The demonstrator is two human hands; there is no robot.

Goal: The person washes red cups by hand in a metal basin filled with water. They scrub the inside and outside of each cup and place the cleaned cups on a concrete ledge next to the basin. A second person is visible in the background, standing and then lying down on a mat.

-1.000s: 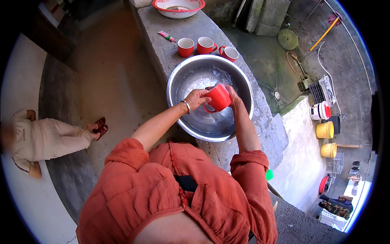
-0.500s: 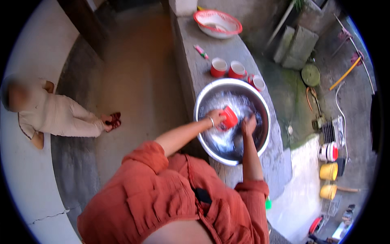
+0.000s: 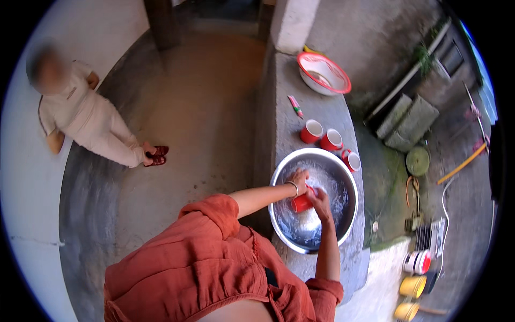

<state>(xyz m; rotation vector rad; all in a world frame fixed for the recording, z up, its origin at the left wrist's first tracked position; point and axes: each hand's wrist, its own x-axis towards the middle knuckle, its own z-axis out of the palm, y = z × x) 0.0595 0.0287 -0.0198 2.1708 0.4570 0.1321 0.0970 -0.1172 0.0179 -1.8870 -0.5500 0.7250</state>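
A red mug (image 3: 302,203) is inside a wide metal basin (image 3: 339,228) of water, low over its near middle. My left hand (image 3: 298,180), with a bracelet at the wrist, is closed at the mug's far side. My right hand (image 3: 321,203) presses in at its right side, fingers bent against it; the fingertips are partly hidden. Just beyond the basin's far rim stand two upright red mugs with white insides, one on the left (image 3: 311,131) and one in the middle (image 3: 331,140). Another red mug (image 3: 351,160) lies tilted near the rim at the right.
The basin rests on a grey concrete ledge (image 3: 284,126). Farther along are a pink-and-green tube (image 3: 295,106) and a red-rimmed enamel bowl (image 3: 323,75). Yellow buckets (image 3: 412,286) stand on the lower ground at right. A person (image 3: 88,115) leans on the wall at left.
The red mug has come lower in the basin, and my right hand has moved from the water over to it. My view has shifted, so the surroundings sit lower in the picture.
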